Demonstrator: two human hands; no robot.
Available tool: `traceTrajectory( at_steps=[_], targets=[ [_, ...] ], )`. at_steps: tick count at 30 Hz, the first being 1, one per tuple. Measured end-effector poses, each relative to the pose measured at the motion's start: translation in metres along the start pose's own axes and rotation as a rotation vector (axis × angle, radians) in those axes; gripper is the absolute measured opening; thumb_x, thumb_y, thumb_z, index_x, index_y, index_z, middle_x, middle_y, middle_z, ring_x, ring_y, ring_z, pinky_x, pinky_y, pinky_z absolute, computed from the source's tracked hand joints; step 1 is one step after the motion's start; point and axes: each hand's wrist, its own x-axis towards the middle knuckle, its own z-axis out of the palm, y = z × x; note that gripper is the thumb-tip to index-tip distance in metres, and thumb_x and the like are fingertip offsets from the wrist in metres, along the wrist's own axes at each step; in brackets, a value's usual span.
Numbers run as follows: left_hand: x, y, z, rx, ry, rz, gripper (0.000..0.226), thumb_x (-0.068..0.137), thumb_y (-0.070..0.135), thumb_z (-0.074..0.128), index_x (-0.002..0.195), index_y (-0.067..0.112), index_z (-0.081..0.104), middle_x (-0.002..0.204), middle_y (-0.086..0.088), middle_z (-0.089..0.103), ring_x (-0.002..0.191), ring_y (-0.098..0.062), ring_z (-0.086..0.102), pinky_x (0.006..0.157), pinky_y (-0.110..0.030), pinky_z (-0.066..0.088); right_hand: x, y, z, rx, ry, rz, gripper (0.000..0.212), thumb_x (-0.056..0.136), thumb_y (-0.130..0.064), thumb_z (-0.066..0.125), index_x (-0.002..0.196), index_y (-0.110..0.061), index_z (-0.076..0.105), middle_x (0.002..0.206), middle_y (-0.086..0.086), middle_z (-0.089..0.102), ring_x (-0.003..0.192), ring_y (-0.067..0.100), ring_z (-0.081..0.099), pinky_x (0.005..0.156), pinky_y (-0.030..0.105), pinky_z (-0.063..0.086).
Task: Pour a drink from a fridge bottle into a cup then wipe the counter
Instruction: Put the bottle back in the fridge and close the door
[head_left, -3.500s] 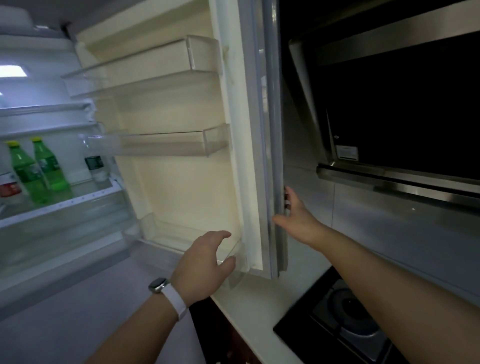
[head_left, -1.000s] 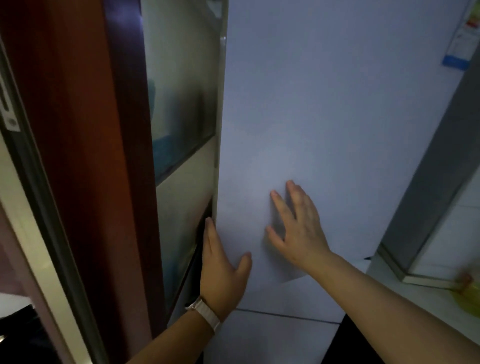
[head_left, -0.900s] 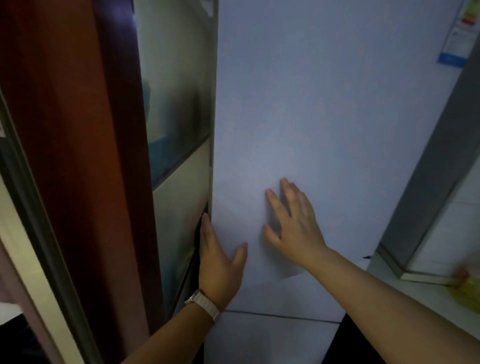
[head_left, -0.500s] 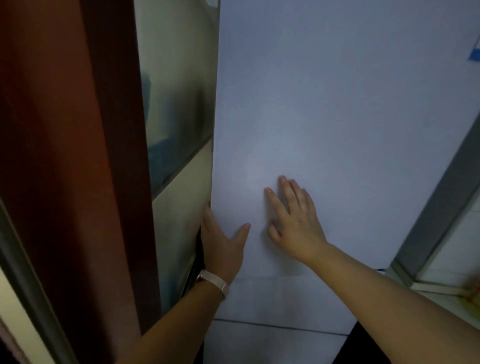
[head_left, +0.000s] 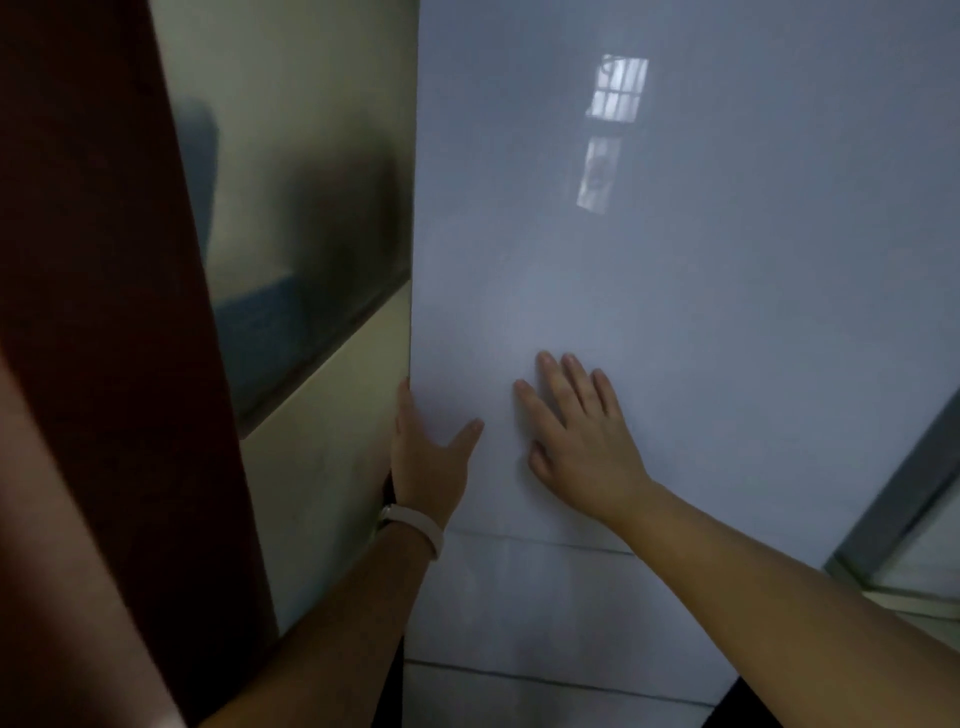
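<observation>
two bare hands laid flat on a pale grey-white flat fridge door (head_left: 675, 312), side by side, a little apart.
left hand (head_left: 426, 462), white wristband (head_left: 415, 526) at the wrist, along the door's left edge, fingers straight, thumb splayed on the face; right hand (head_left: 582, 447) just beside it, fingers spread, palm pressing the panel; nothing gripped. door filling centre and right; frosted glass panel (head_left: 296, 182) and dark red-brown frame (head_left: 104, 312) to its left; faint window reflection (head_left: 615, 124) high on the door.

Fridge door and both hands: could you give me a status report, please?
Left hand open at the fridge door's left edge. Right hand flat on its face. No bottle or cup in view.
</observation>
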Motion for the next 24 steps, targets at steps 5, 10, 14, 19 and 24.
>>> traceTrajectory(
  at_steps=[5,10,14,19,24],
  targets=[
    [0.012,-0.01,0.011,-0.041,0.048,0.066,0.088,0.075,0.017,0.083,0.145,0.018,0.031,0.14,-0.002,0.047,0.125,-0.018,0.049,0.1,-0.04,0.049,0.005,0.005,0.014,-0.016,-0.008,-0.007,0.078,0.077,-0.035,0.06,0.149,-0.015,0.037,0.159,0.019,0.025,0.145,0.039,0.017,0.117,0.053,0.008],
    [0.016,-0.019,0.011,-0.041,0.037,0.078,0.092,0.075,0.019,0.084,0.147,0.021,0.028,0.142,-0.005,0.045,0.127,-0.023,0.05,0.1,-0.048,0.05,0.005,0.003,0.012,-0.006,-0.034,-0.013,0.077,0.078,-0.034,0.058,0.149,-0.014,0.036,0.159,0.019,0.024,0.145,0.039,0.016,0.117,0.053,0.003],
    [0.005,-0.012,0.008,-0.048,-0.003,-0.053,0.103,0.077,0.032,0.081,0.154,0.024,0.014,0.154,-0.004,0.032,0.135,-0.018,0.039,0.109,-0.04,0.041,0.004,0.0,-0.005,0.043,-0.104,0.003,0.072,0.077,-0.03,0.055,0.145,-0.013,0.042,0.159,0.019,0.025,0.146,0.039,0.021,0.118,0.055,0.011],
    [-0.049,-0.01,0.004,0.1,-0.003,-0.068,0.091,0.083,0.036,0.074,0.153,0.011,0.021,0.155,-0.012,0.031,0.141,-0.025,0.032,0.113,-0.035,0.028,-0.02,-0.006,-0.031,0.176,-0.18,0.083,0.057,0.07,-0.026,0.066,0.123,-0.006,0.062,0.141,0.024,0.051,0.129,0.039,0.05,0.103,0.051,0.043],
    [-0.103,-0.02,0.009,0.225,-0.193,0.002,0.053,0.087,0.025,0.07,0.136,0.017,0.052,0.153,-0.005,0.037,0.141,-0.024,0.032,0.114,-0.032,0.025,-0.084,-0.002,-0.055,0.206,-0.298,0.236,0.028,0.079,-0.03,0.049,0.094,-0.011,0.063,0.099,0.008,0.062,0.088,0.031,0.06,0.071,0.037,0.045]
  ],
)
